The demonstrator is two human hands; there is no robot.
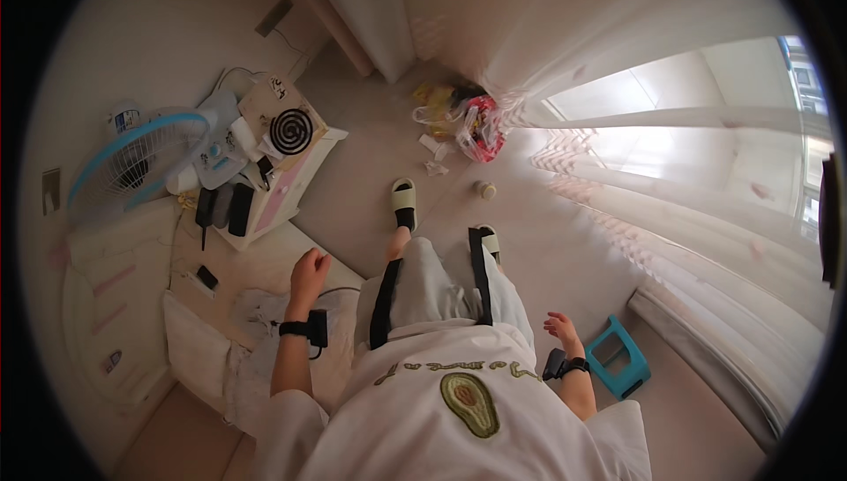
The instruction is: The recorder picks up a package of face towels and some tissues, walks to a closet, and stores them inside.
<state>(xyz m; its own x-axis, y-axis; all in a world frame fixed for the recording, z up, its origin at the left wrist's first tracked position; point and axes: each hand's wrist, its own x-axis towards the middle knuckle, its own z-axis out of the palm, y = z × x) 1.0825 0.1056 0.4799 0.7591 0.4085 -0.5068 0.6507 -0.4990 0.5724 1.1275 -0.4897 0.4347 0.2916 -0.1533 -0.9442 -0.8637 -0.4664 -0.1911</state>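
Note:
My left hand (308,274) hangs in the air beside the bed, its fingers curled in and nothing showing in them. A black device (316,328) is strapped to that wrist. On the other side, my right hand (560,327) is held low with its fingers apart and holds nothing. Another black device (557,364) is strapped on there. Nearest to the right hand stands a blue plastic stool (633,375) on the floor. Below my left hand lie rumpled pale bedding (256,309) and a dark phone (207,277). My feet are in pale slippers (403,186).
A white bedside cabinet (304,183) carries a black mosquito coil (291,131). A blue-rimmed fan (137,168) stands at the left. Ahead on the floor are plastic bags (481,128), crumpled tissues (434,167) and a small round container (485,190). Sheer curtains (653,190) hang along the right.

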